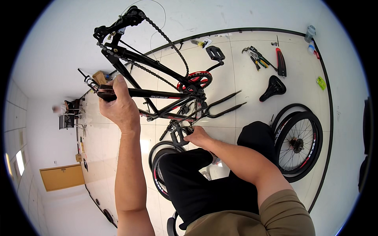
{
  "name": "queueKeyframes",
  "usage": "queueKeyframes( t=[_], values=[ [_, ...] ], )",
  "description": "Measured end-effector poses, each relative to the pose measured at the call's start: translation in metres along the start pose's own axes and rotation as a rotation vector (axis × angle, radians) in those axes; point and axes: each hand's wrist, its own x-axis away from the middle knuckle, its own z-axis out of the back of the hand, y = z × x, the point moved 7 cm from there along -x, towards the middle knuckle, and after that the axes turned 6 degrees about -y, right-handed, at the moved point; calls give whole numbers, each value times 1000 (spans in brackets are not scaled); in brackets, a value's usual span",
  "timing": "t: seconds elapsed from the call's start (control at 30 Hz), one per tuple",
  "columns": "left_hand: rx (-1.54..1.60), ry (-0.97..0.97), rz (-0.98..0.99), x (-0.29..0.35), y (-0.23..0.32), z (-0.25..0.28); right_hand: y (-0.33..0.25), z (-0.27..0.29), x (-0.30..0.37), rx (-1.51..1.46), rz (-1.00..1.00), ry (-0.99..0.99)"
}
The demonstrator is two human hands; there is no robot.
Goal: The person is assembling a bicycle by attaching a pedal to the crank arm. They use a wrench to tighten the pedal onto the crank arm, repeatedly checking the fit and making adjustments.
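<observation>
The bicycle frame is black (its chainring red-and-black), the floor cream with grid lines.

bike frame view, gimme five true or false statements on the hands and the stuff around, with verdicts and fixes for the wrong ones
1. The left hand grips the black bike frame. True.
2. The saddle is fitted to the bike frame. False: it lies on the floor, apart from the frame.
3. The chainring has red on it. True.
4. The right hand holds the pliers. False: it is at a black pedal, and the pliers lie on the floor.
5. The door in the background is bright blue. False: it is yellow-brown.
</observation>
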Motion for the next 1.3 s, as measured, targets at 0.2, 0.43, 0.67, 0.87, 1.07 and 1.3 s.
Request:
queueKeyframes(
  t=[0.2,0.43,0.67,0.87,1.07,1.3],
  values=[
    [6,-7,-1,0,0,-1,5,2,-5,117,11,78],
    [-9,-6,7,0,0,0,13,3,-12,180,-12,59],
    [4,-3,4,2,2,-1,2,13,1,246,-56,69],
    [17,-9,5,2,1,-1,1,16,1,280,-46,114],
    [-4,-4,1,2,2,-1,-3,17,2,302,-63,76],
    [23,-11,-5,2,1,-1,3,19,-1,365,-67,106]
  ],
)
